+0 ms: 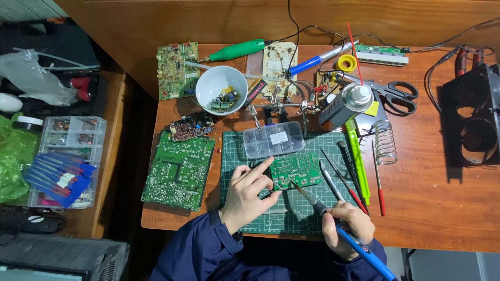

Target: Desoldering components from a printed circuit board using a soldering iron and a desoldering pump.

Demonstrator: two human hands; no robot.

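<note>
On the green cutting mat (307, 218), the left hand (249, 195) is steadying a small green circuit board (296, 170) lying near the mat's middle, its fingers spread and laid against the board's left edge rather than curled around it. The right hand (348, 229), hovering over the mat's lower right corner, is gripping a blue-handled soldering iron (333, 221) with its fingers closed tight round the handle, and the tip is touching the board's lower edge. A clear plastic parts box (273, 139) is sitting on the mat's upper edge, just above the board, while a larger green circuit board (179, 170) is lying just left of the mat.
</note>
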